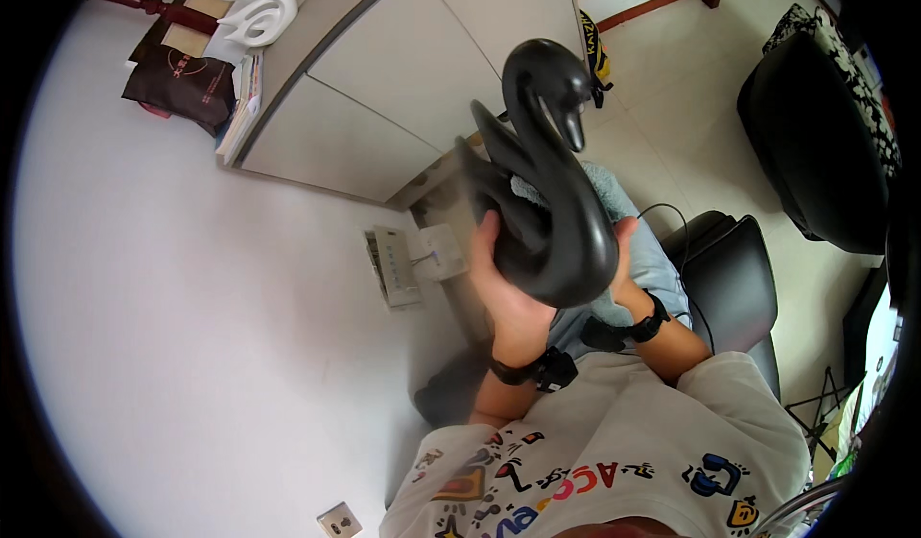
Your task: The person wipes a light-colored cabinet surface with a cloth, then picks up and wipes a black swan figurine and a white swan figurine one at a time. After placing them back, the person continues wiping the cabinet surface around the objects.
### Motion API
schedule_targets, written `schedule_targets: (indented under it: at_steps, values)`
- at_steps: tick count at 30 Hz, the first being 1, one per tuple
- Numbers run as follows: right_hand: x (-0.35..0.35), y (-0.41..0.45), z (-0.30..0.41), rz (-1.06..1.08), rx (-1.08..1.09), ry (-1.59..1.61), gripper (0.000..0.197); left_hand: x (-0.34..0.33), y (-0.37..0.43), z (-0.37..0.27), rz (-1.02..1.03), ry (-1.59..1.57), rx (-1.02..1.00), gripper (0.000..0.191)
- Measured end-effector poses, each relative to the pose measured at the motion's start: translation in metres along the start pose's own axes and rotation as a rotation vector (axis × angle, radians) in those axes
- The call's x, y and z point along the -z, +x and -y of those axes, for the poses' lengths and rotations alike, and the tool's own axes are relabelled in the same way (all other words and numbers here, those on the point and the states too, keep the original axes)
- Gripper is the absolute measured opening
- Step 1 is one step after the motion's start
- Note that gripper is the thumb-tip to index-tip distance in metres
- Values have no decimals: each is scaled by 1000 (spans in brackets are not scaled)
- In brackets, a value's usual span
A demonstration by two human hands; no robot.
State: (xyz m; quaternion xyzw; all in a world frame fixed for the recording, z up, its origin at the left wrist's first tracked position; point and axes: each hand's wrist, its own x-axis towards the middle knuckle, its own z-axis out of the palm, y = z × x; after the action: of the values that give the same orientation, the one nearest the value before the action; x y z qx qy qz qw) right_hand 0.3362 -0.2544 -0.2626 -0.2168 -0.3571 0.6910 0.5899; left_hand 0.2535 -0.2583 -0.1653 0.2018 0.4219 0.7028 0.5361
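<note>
A glossy black swan figurine [575, 228] is held up in front of me between both hands. My left hand [624, 254] grips its right side, with the thumb up along the body. On the other side my right hand [507, 289] cups the lower body, its thumb raised beside the wing. A grey-blue cloth [611, 306] hangs under the figurine near my left palm, and more of it shows behind the swan's neck. The figurine hides most of my fingers. Its head points to the right, with the beak angled down.
A cabinet with pale doors [403, 56] stands ahead, carrying a white swan figurine [270, 16], a dark brown bag [183, 84] and books [243, 110]. A wall panel [396, 268] is at left. Black leather seats [730, 286] and an armchair [813, 135] are at right; a black cable [683, 225] runs nearby.
</note>
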Motion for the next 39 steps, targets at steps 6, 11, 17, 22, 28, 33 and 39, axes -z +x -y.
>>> schedule_targets:
  at_steps: [6, 11, 17, 22, 28, 33, 39]
  values:
    - [4, 5, -10, -14, -78, 356, 87, 7, 9, -6, 69, -284, 199, 33]
    - [11, 13, -18, 213, -18, 709, 83, 3, 8, -6, 84, -341, 186, 30]
    - [-9, 12, 4, -61, -68, 246, 74, 1, -2, 3, 10, 94, -167, 34]
    - [-3, 13, -7, -135, -187, 482, 61, 15, 9, -1, 41, -276, 61, 38]
    - [1, 21, 6, -184, -163, 307, 61, 28, 25, -14, 106, -381, 84, 37]
    - [-5, 28, 28, 40, -224, 854, 56, 32, 31, -16, 116, 41, -178, 40]
    - [-11, 24, 39, -342, -414, 512, 42, 56, 38, -30, 242, 439, -227, 47]
